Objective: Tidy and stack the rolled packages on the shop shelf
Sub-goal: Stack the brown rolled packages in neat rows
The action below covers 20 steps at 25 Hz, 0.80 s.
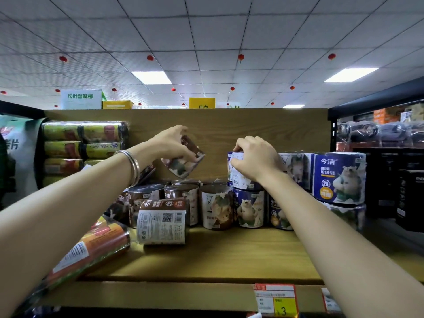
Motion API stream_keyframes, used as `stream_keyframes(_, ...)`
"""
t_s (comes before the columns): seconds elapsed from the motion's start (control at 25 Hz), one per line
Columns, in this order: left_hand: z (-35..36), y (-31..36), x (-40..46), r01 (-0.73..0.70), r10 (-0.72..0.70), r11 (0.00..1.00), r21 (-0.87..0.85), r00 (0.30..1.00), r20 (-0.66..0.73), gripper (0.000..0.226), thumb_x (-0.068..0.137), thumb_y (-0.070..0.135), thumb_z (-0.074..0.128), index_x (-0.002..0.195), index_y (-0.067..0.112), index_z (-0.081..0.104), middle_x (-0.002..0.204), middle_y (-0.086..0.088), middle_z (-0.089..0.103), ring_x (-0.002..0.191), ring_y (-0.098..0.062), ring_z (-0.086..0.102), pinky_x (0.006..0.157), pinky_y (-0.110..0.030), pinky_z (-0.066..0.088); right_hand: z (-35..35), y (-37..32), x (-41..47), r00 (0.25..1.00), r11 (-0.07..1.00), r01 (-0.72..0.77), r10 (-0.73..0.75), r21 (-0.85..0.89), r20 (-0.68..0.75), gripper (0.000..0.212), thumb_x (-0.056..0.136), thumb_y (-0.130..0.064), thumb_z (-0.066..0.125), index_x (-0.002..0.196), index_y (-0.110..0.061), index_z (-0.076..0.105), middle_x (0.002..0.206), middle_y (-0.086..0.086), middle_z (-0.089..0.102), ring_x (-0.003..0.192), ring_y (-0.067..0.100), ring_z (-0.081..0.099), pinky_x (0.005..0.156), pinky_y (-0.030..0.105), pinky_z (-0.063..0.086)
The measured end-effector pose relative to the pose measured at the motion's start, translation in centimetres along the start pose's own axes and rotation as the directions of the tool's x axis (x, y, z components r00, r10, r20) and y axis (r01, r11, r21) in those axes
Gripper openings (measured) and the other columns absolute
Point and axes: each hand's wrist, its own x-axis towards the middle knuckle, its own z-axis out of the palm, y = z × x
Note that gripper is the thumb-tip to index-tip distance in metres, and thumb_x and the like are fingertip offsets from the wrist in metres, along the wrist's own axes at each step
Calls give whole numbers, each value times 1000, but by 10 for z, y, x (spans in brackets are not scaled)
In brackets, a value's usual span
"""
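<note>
My left hand point(171, 143) holds a brown rolled package point(183, 162) tilted in the air above the brown rolls point(181, 198) standing at the shelf's back. My right hand point(254, 157) grips a blue rolled package point(236, 171) that sits on top of the lower blue bear rolls point(249, 207). Another brown roll point(161, 222) lies on its side in front, its label with a QR code facing me. To the right, more blue bear rolls point(338, 177) are stacked two high.
A wooden shelf point(218, 255) with a wooden back panel point(252, 127). Green-yellow long rolls point(85, 143) are stacked at the left; an orange long roll point(91, 246) lies under my left forearm. Price tags point(275, 299) hang on the front edge. Dark packages point(410, 198) stand at the right.
</note>
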Motion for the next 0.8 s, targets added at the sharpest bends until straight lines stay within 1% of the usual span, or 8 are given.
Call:
stream_keyframes(0.12,18,15,13,50,-49,992,-115,999,4,98,64,25,86,145,10,33,144,-8,46,127,-24,47,99,-31,41,3,3,-2,1000,1000,-5,5,10,-29,22,82,-29,53,100,-19,61,105,-2,61,100,19,50,72,26,27)
stream_keyframes(0.24,35,21,24,105,-91,979,-173,992,86,63,66,25,85,119,4,60,115,-8,67,97,-21,64,79,-31,54,4,5,0,1000,1000,6,-6,19,-13,23,83,-30,53,102,-19,60,107,-2,61,102,20,50,74,27,29)
stream_keyframes(0.32,48,19,34,122,-102,975,-188,988,114,52,65,30,86,105,4,66,104,-11,71,91,-20,68,80,-37,59,3,5,2,1000,1000,12,-12,27,-8,22,83,-30,54,100,-18,60,106,-1,61,102,20,50,74,27,30)
stream_keyframes(0.48,63,17,43,109,-80,979,-175,983,165,51,69,41,82,102,5,66,102,-12,71,92,-21,69,81,-38,59,4,6,4,999,999,28,-27,26,-29,23,81,-33,56,97,-17,61,102,-1,62,99,20,52,74,28,32)
stream_keyframes(0.56,65,17,41,80,-51,984,-158,982,179,58,71,43,79,112,5,63,106,-9,69,95,-20,67,85,-38,57,6,6,4,998,999,34,-33,24,-47,23,80,-33,56,95,-17,61,101,-1,62,98,21,52,73,28,31)
stream_keyframes(0.64,61,16,37,75,-49,989,-129,980,192,81,71,48,76,133,4,47,119,-7,61,104,-20,61,94,-38,52,8,7,5,998,999,37,-36,16,-58,24,80,-33,56,96,-16,61,101,0,62,97,21,52,73,28,31)
stream_keyframes(0.72,52,15,31,59,-62,998,24,978,197,117,61,66,72,148,7,21,145,-11,42,125,-25,48,106,-41,42,9,7,5,997,999,30,-29,17,-68,25,80,-33,56,97,-16,62,102,0,63,98,22,52,74,29,31)
stream_keyframes(0.8,38,13,20,1,-40,982,189,978,203,127,56,75,65,152,13,9,156,-11,23,139,-28,32,114,-40,29,9,8,5,997,999,23,-21,27,-69,25,80,-32,56,98,-16,63,103,0,64,100,22,53,75,29,33)
